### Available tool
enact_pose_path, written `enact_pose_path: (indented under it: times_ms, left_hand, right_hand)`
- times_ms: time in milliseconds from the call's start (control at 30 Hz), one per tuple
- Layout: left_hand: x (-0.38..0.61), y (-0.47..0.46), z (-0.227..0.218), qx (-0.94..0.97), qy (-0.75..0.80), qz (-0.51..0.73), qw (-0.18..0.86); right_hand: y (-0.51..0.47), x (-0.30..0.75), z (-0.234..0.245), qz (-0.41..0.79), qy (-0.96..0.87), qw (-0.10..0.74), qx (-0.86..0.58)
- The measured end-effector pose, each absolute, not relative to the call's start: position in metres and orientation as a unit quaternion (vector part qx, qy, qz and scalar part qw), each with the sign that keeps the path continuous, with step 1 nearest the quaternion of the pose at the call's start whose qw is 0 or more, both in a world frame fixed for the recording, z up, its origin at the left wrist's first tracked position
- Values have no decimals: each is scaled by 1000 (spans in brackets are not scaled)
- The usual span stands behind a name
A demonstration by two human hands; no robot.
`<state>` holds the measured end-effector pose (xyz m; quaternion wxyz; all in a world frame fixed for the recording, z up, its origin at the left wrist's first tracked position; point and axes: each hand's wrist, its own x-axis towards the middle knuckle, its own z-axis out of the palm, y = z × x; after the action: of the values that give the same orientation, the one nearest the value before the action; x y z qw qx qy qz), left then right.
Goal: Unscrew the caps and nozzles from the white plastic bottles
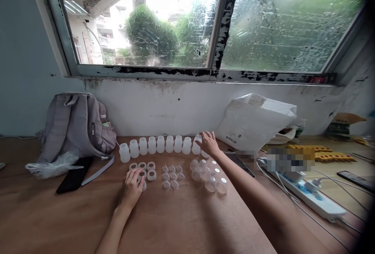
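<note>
A row of translucent white baby bottles (pixel 160 144) stands upright along the back of the brown table. At its right end, my right hand (pixel 208 143) is over the last bottle (pixel 205 154), fingers apart; it hides that bottle's top. On the left, my left hand (pixel 133 183) rests over a group of white bottle collar rings (pixel 151 175), with bent, parted fingers touching some and partly covering them. Between the hands lie several clear bottle nipples (pixel 174 176) in rows. Clear domed caps (pixel 210 185) are grouped beside my right forearm.
A grey backpack (pixel 79 125), a plastic bag (pixel 54 165) and a dark flat object (pixel 74 175) are at left. A large white bag (pixel 258 121) leans by the wall. A power strip (pixel 313 195) with cables and a phone (pixel 356 179) are at right.
</note>
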<state>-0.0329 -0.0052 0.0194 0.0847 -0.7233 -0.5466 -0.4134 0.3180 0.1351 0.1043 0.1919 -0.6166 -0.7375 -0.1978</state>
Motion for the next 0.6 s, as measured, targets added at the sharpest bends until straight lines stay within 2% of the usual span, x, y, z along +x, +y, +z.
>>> enact_pose_path:
  times_ms: [267,433,500,600]
  left_hand:
    - [-27,-9,25,-718,-526,-440,117]
    - [-14,-20,37,-715,-515,-460,113]
    - [-5,-29,42,-728,-500,-461,92]
    - [10,-44,46,-775,-448,-445,34]
  right_hand:
    - [116,299,118,-182,-727,305,-588]
    - [72,298,153,-176,-687,443,-549]
    - [46,295,154,-134,-654,514,-539]
    - [8,278,129,5,-625,587,-514]
